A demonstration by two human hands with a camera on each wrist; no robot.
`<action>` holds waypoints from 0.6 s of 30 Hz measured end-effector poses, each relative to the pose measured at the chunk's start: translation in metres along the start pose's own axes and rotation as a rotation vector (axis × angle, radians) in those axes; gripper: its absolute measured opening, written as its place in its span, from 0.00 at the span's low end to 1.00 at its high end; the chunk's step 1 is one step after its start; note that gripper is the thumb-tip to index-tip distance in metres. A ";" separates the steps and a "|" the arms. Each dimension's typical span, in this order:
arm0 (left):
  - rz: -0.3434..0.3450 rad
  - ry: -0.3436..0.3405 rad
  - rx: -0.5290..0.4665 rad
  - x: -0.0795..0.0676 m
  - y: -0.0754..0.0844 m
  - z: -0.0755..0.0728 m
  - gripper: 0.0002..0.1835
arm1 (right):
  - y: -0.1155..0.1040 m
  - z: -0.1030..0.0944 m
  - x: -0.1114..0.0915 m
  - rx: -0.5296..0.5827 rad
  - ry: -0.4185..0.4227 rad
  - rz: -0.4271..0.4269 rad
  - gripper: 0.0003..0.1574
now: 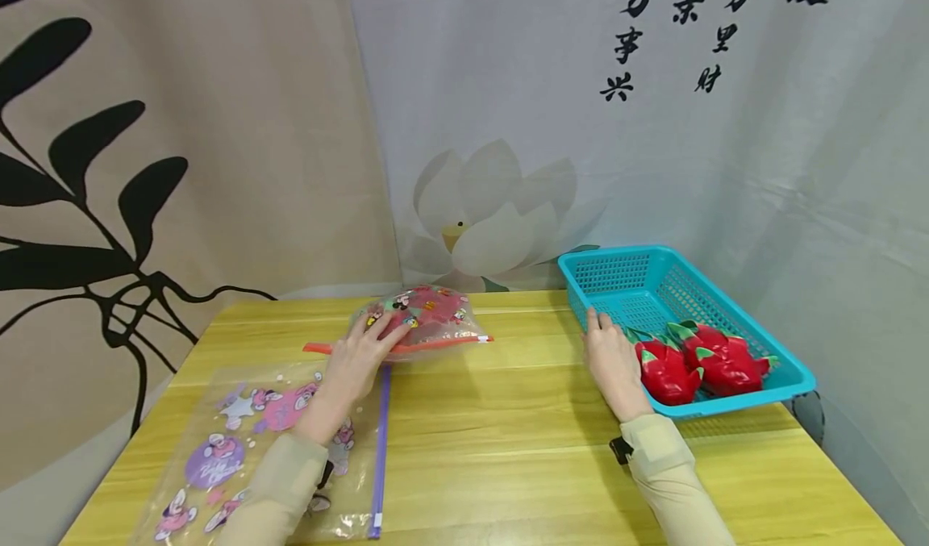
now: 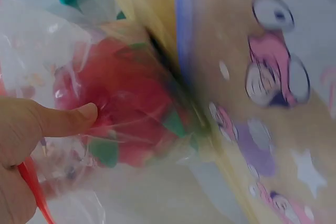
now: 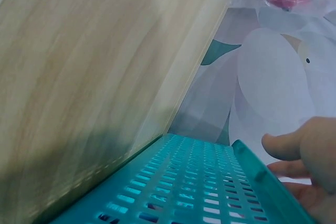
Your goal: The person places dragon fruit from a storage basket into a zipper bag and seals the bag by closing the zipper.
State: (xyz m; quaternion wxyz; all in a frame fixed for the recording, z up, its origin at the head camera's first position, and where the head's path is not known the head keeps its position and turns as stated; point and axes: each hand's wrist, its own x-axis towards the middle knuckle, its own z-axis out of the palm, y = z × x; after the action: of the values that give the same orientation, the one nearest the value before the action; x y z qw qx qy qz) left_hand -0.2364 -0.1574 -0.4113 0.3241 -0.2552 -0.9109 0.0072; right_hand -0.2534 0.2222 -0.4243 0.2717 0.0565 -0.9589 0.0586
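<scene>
My left hand (image 1: 360, 359) is on a clear zip bag (image 1: 464, 338) with a red closure, near the table's back edge. In the left wrist view, its thumb (image 2: 71, 120) lies against the plastic over a red dragon fruit (image 2: 123, 108) with green tips; its other fingers are largely hidden there. My right hand (image 1: 610, 360) is at the left rim of a turquoise basket (image 1: 733, 308), its fingers extended. The right wrist view shows its thumb and fingers apart, beside the rim. Two red dragon fruits (image 1: 729, 359) lie in the basket's near end.
A flat clear bag (image 1: 279, 457) with a purple closure and cartoon prints lies at the front left, under my left forearm. Wood-grain table (image 1: 493, 457) shows between the bags and the basket. A printed curtain (image 1: 290, 127) hangs close behind the table.
</scene>
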 end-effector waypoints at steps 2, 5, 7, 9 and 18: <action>-0.001 0.022 -0.001 -0.002 -0.007 0.000 0.39 | -0.001 -0.001 0.000 0.000 -0.009 0.006 0.29; -0.013 0.048 0.010 -0.006 -0.019 -0.002 0.40 | -0.002 -0.002 0.001 -0.005 -0.025 0.013 0.29; -0.030 0.053 0.021 -0.010 -0.027 -0.004 0.40 | -0.002 -0.002 0.001 -0.003 -0.033 0.017 0.30; -0.054 0.049 0.034 -0.014 -0.035 -0.006 0.40 | -0.002 -0.002 0.001 -0.002 -0.035 0.017 0.30; -0.178 -0.016 0.058 -0.039 -0.071 -0.017 0.41 | -0.001 -0.001 0.000 -0.005 -0.018 0.000 0.29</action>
State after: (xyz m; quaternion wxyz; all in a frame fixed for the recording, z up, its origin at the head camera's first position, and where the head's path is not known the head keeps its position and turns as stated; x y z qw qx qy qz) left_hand -0.2336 -0.2404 -0.4083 0.3233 -0.1636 -0.9320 0.0066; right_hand -0.2530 0.2218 -0.4236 0.2633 0.0562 -0.9615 0.0558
